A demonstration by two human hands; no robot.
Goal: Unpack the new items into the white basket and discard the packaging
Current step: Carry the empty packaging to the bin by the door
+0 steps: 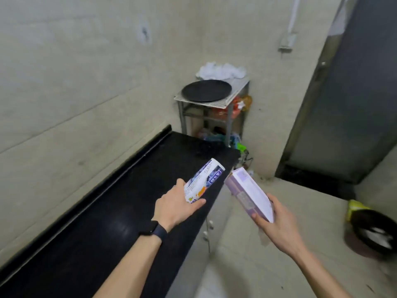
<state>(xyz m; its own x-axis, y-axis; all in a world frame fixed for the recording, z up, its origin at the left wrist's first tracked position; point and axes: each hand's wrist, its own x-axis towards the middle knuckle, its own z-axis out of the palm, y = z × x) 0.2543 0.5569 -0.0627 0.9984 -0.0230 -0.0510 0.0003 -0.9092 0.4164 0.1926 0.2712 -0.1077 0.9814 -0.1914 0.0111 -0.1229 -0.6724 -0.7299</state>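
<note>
My left hand (175, 208) grips a white and blue printed packet (204, 181), held tilted just above the far right part of the black countertop (103, 222). A dark band sits on that wrist. My right hand (279, 229) holds a flat purple and white box (250, 193) by its lower end, out over the floor to the right of the counter. The two items almost touch at their upper ends. No white basket is in view.
A metal rack (211, 102) stands in the corner beyond the counter, with a round black pan (206, 90) and white cloths (221, 70) on top and cluttered shelves below. A dark bowl-like container (373, 229) sits on the floor at right. A grey door (348, 93) is at far right.
</note>
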